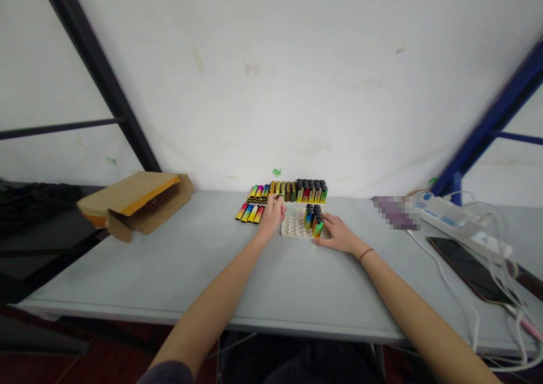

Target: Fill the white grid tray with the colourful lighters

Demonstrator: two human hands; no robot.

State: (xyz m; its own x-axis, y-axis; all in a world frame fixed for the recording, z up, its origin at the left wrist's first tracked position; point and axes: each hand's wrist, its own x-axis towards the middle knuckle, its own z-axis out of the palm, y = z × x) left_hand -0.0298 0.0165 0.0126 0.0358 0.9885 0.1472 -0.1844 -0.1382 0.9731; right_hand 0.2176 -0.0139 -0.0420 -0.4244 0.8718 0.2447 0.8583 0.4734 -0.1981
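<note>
Holed tray (293,229) on grey table (288,288), white wall (271,101), left hand (274,211) curled, contents unclear, right hand (338,235) spread

Left hand (274,211): fingers curled, can't tell what's in them; it also blocks part of the rear tubes (254,194). Right hand (337,234) hides the right end of the tray (292,234); its grip is unclear. Print on tubes too small to read. Item near the tabletop's back right is pixelated, unidentifiable. Bag (136,194) interior too dark. Cables (515,271) cover the phone's (466,268) near end. Picture edge cuts off black heap (29,203), both forearms.
</note>
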